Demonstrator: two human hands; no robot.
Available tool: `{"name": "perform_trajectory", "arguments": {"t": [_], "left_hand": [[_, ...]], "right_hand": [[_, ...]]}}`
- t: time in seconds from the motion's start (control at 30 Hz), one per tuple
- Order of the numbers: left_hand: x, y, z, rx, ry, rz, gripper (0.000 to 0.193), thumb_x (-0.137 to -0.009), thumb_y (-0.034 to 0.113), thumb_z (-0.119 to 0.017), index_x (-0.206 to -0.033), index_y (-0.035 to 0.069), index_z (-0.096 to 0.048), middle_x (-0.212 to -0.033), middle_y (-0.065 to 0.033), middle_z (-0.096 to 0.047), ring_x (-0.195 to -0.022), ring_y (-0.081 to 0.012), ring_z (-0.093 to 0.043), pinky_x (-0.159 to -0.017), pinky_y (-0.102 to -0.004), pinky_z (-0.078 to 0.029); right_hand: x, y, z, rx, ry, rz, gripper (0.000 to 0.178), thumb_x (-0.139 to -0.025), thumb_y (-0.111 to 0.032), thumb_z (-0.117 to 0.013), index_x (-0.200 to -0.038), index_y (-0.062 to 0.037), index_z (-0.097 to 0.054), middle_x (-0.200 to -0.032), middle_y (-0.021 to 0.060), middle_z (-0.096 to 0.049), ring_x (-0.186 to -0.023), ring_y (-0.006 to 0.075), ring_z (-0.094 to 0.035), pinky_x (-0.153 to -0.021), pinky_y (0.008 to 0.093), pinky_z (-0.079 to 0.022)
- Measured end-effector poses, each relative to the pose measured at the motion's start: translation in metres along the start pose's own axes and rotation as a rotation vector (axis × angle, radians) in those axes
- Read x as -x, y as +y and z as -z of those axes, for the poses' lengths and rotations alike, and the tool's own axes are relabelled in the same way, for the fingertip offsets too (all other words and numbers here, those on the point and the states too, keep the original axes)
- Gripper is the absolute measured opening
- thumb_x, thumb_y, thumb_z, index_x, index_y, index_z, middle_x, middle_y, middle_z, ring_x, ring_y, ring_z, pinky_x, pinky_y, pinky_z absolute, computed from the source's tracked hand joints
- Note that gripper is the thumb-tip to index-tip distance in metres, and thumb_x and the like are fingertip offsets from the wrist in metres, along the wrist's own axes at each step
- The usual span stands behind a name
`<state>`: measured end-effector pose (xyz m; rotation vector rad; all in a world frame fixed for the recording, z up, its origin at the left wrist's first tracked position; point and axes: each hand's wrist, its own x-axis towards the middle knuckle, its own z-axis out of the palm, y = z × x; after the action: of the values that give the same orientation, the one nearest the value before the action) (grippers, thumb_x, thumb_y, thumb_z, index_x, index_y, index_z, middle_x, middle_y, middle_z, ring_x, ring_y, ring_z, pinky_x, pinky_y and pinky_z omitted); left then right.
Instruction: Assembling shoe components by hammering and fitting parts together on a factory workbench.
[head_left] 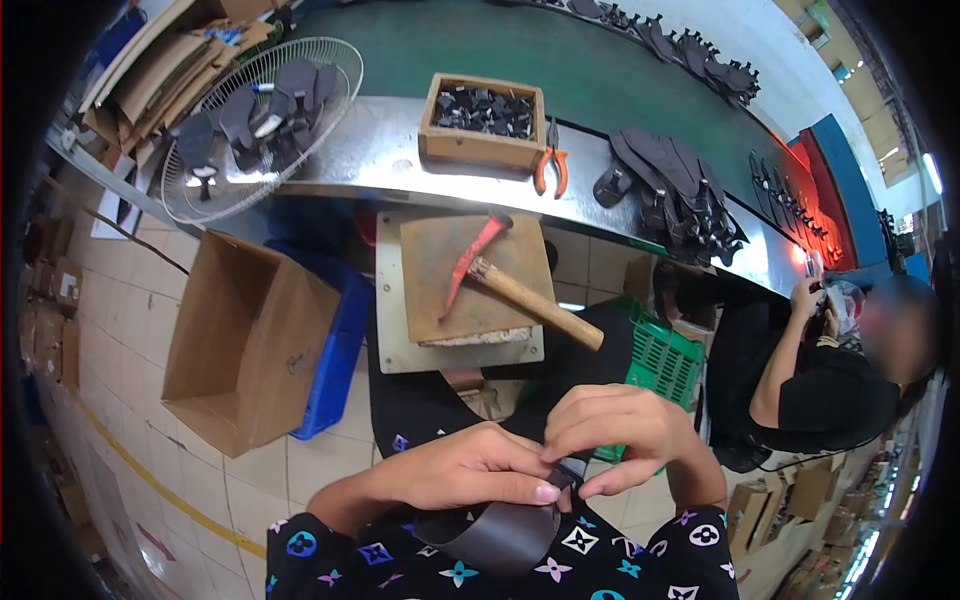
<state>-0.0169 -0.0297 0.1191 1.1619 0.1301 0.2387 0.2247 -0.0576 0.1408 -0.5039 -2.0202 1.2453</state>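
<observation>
- A dark, curved sole is held just above the lap, at the near side of the scene, its broad part to the left.
- Its long axis seems to run from near left to far right, the smaller end lying between the two hands.
- The left hand has its fingers clamped on the sole, thumb on top near that end.
- The right hand arches over the same end from the right, nearer to it than to the broad part. Its thumb and forefinger tips stand apart on either side; whether they grip it, I cannot tell.
- Beyond the hands, a hammer rests on a brown pad, handle toward near right.
- Farther, the table carries a wooden box of small dark parts, pliers just right of it, and more soles farther right.
</observation>
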Motion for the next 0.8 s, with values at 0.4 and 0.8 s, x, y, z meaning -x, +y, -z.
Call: {"name": "perform_trajectory", "arguments": {"t": [0.4,0.8], "left_hand": [[-0.01,-0.005,-0.009,0.016,-0.472,0.002,0.028,-0.1,0.02,-0.059,-0.108,-0.005,-0.068,-0.089,-0.0187,-0.068,-0.082,-0.0279,-0.066,-0.069,-0.0348,-0.049],[0.0,0.002,-0.013,-0.179,-0.31,-0.153,0.023,-0.097,0.017,-0.064,-0.1,-0.004,-0.069,-0.086,-0.0164,-0.067,-0.073,-0.0306,-0.066,-0.062,-0.0352,-0.051]], "right_hand": [[-0.003,-0.033,-0.011,0.079,-0.23,0.138,0.028,-0.087,-0.016,-0.074,-0.086,0.0101,-0.063,-0.074,0.0123,-0.058,-0.057,0.0235,-0.055,-0.047,0.0303,-0.044],[-0.001,-0.034,-0.005,0.175,-0.252,0.076,0.041,-0.088,-0.033,-0.076,-0.1,0.0057,-0.069,-0.093,0.0156,-0.068,-0.077,0.0283,-0.065,-0.065,0.0338,-0.053]]}}
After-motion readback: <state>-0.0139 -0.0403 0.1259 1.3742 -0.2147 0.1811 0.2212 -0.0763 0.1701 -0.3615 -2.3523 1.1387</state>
